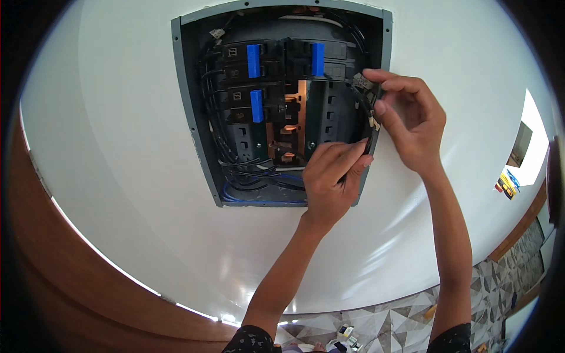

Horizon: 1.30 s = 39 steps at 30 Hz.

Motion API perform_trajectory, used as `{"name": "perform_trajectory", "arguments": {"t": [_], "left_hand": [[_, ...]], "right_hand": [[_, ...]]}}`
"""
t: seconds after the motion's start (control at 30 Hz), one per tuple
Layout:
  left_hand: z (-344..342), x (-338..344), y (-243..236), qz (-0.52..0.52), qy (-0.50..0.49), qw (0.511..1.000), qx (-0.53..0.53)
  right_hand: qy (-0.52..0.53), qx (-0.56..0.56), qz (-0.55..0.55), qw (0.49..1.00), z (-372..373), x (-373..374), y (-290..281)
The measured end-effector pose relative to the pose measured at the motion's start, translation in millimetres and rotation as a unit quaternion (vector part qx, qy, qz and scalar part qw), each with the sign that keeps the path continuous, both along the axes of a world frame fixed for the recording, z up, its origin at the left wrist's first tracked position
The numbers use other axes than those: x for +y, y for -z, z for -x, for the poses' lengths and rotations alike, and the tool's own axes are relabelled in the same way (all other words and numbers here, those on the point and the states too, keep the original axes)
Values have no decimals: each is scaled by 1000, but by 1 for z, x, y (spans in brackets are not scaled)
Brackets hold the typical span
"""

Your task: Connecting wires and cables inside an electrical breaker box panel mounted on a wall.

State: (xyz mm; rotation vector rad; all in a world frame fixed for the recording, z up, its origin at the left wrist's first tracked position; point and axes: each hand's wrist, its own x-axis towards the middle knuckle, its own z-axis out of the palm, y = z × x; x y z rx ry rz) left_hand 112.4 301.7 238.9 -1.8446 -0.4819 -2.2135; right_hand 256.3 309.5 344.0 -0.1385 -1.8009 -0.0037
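An open grey electrical panel box (pixel 196 152) is set in the white wall in front of me. Inside it sit several black circuit breakers (pixel 234 97) with blue handle ties (pixel 253 61), on both sides of a copper bus bar (pixel 302 112). At the box's right edge, my left hand (pixel 336 176) pinches a black wire. Just above, my right hand (pixel 412 115) has its thumb and fingers curled around a bundle of black wires (pixel 366 100) with a grey tag (pixel 363 81) on it. Which wire sits between the right fingertips is hard to make out.
Black and blue wires (pixel 247 176) crowd the left side and bottom of the box. Brown wood (pixel 70 270) lines the lower left. Below lie patterned floor tiles (pixel 406 312) with small items (pixel 347 338). A yellow and blue object (pixel 508 183) sits at far right.
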Motion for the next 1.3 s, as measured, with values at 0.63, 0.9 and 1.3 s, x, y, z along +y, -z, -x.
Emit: {"name": "perform_trajectory", "arguments": {"t": [0.63, 0.9, 1.3], "left_hand": [[4, 1, 0, 86, 48, 995, -9], [3, -5, -7, 156, 45, 987, -13], [6, -2, 2, 253, 20, 967, 28]], "right_hand": [[157, -122, -49, 979, 9, -33, -14], [256, -170, -145, 941, 8, -26, -21], [371, -183, -262, 872, 11, -13, -19]]}}
